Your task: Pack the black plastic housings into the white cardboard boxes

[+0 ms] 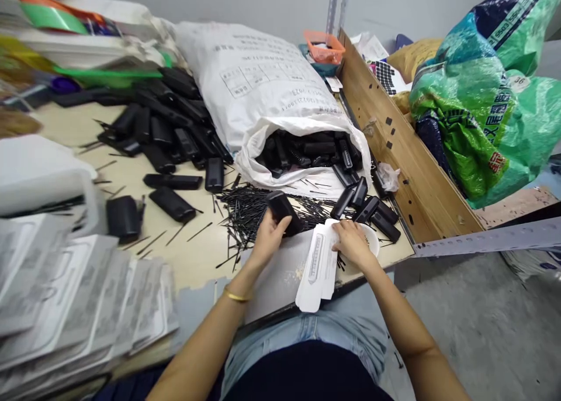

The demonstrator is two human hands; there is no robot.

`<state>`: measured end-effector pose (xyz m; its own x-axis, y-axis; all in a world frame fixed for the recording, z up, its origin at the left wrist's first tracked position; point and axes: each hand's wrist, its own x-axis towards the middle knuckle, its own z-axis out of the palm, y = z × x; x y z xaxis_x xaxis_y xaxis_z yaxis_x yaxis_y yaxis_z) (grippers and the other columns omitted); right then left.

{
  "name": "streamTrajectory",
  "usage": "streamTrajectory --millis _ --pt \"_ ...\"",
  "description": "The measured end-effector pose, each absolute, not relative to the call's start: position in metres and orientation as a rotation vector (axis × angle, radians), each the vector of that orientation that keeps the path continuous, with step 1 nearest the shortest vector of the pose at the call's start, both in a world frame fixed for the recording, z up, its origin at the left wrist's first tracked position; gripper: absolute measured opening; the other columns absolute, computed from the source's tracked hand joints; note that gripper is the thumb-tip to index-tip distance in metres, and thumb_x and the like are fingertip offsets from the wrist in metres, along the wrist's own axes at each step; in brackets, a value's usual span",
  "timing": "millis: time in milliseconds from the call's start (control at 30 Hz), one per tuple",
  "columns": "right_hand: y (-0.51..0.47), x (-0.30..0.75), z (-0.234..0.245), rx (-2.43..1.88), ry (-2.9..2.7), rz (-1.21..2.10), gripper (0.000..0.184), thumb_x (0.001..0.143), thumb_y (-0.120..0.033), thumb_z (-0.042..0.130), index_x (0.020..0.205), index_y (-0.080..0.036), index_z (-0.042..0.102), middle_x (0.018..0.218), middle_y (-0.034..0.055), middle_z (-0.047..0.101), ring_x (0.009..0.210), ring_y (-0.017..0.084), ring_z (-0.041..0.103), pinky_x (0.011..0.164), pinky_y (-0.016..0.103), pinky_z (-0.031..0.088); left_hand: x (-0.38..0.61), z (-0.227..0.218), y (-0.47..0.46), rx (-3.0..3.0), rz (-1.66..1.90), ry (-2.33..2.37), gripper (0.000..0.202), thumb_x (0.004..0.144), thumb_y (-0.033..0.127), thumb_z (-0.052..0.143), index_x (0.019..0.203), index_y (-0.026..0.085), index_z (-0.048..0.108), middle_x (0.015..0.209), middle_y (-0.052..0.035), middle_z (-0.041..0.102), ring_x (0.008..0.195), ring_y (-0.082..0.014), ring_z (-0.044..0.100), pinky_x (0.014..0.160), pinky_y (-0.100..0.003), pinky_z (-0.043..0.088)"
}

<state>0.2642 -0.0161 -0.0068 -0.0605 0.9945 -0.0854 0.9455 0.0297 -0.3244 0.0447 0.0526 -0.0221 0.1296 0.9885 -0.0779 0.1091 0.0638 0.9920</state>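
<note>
My left hand (268, 238) is closed around a black plastic case (284, 211), held upright and tilted over a heap of thin black sticks (245, 214). To its right, the fingers of my right hand (352, 242) grip the upper end of several long white printed cards (316, 269), which hang past the table's front edge. Partly behind that hand sits a white round dish (372, 240), its contents mostly hidden. Several loose black cases (368, 209) lie just beyond it.
A large white sack (267, 68) opens toward me, full of black cases. More black cases (162, 126) are piled at left. Blurred stacks of white printed packages (83, 296) and a white bin (41, 167) stand nearer. A wooden board (394, 144) borders the right side, with green bags (486, 109) beyond.
</note>
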Motion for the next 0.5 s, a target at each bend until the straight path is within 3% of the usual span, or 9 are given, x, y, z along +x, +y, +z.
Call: streamTrajectory --millis 100,233,333,500 --pt "0.001 0.267 -0.013 -2.146 -2.143 0.601 0.039 0.066 -0.022 0.076 0.101 -0.016 0.058 0.102 0.0108 0.060 0.098 0.027 0.051 0.086 0.039 0.032 0.050 -0.027 0.074 1.550 0.893 1.323 0.076 0.074 0.031 0.065 0.140 0.017 0.031 0.133 -0.0187 0.051 0.124 -0.0321 0.048 0.103 -0.051 0.036" --pt "0.014 0.279 -0.010 -2.029 -2.099 0.791 0.013 0.072 -0.022 0.069 0.077 -0.017 0.059 0.086 0.0037 0.059 0.088 0.020 0.052 0.078 0.032 0.032 0.057 -0.012 0.056 1.650 0.974 1.200 0.080 0.076 0.031 0.064 0.145 0.022 0.024 0.146 -0.0147 0.035 0.136 -0.0283 0.032 0.111 -0.048 0.026" --pt "0.015 0.285 0.006 -1.693 -1.882 0.778 0.011 0.079 -0.024 0.062 0.072 -0.018 0.057 0.078 0.0013 0.058 0.081 0.017 0.052 0.078 0.030 0.035 0.063 0.013 0.023 1.320 0.815 0.912 0.073 0.079 0.034 0.063 0.143 0.024 0.029 0.142 -0.0120 0.042 0.131 -0.0264 0.041 0.109 -0.044 0.033" --pt "0.009 0.291 0.032 -1.057 -1.600 1.147 0.024 0.078 -0.039 0.065 0.068 -0.021 0.055 0.077 0.0019 0.060 0.079 0.018 0.054 0.076 0.033 0.043 0.073 0.039 -0.017 0.602 0.349 0.468 0.045 0.082 0.039 0.059 0.117 0.010 0.055 0.104 -0.0157 0.065 0.094 -0.0246 0.065 0.084 -0.039 0.052"
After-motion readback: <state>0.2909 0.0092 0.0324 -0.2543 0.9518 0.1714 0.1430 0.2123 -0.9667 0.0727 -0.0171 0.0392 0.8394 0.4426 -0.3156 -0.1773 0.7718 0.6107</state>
